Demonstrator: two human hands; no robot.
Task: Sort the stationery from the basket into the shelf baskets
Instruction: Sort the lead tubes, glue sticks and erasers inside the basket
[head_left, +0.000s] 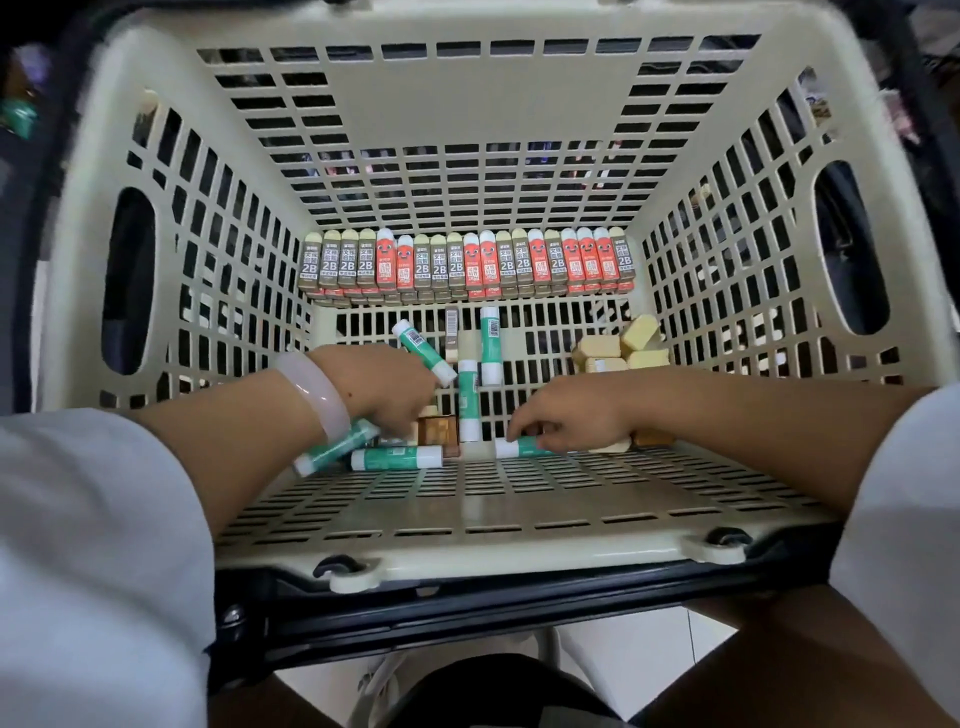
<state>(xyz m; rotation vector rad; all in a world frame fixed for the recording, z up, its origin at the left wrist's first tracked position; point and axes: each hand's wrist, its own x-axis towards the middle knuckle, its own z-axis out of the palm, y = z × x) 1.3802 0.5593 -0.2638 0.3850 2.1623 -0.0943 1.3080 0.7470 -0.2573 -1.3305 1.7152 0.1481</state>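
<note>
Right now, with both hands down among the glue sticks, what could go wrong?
1. The left hand grips one glue stick while reaching for more; it may slip out.
2. The right hand presses a lying glue stick; round sticks could roll away across the basket floor.
3. Either arm lifting out carelessly might topple the upright eraser row.

The cream basket holds erasers lined along its far wall, glue sticks scattered nearer, tan blocks far right.
</note>
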